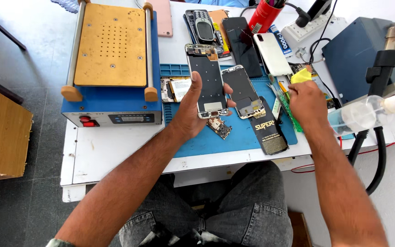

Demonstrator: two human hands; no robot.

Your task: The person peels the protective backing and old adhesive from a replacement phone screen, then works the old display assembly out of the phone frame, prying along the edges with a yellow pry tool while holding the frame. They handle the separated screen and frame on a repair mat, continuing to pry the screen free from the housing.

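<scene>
Opened smartphone chassis (208,82), a dark rectangular frame with a metal rim and exposed inner plate, sits upright in our left hand (192,114), raised above the blue silicone repair mat (234,137) on the white desk (115,155). Our left fingers (196,84) curl round its lower half, thumb along the left edge, closed firmly on it. Our right hand (308,101) hovers over the mat's right side with its fingers pinched on a small yellow cloth (301,75). A second stripped phone frame (245,91) lies on the mat just beside the held one, and a small circuit board (219,127) rests below it. We judge this to be the cleaning step: next, the cloth must be brought across to the chassis face, with the frame held steady.
</scene>
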